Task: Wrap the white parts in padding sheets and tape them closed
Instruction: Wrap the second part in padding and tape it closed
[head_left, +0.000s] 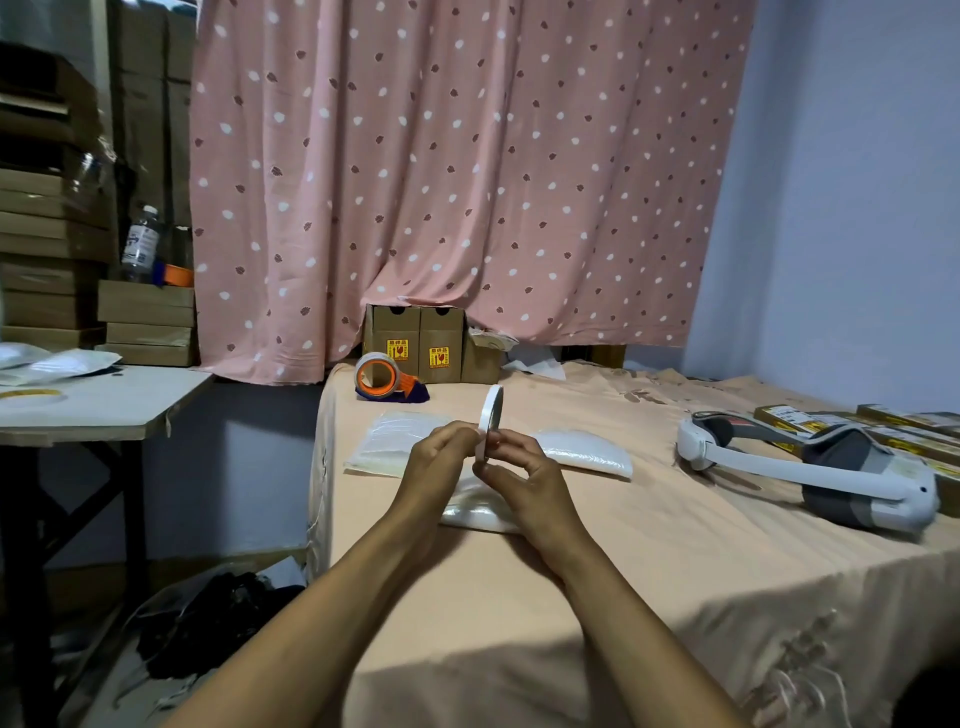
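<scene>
Together, left hand (441, 457) and right hand (524, 475) pinch one white disc (491, 415) above three padding sheets (400, 441).

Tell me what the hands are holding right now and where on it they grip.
Both hands hold one white part, a flat round disc seen edge-on. The left hand and right hand pinch its lower rim from either side, above a padding sheet.

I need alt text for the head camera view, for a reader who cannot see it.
Two bare hands, left hand and right hand, hold a thin white round part on edge above a padding sheet on a peach-covered table. A tape dispenser and a white headset lie farther back.
</scene>
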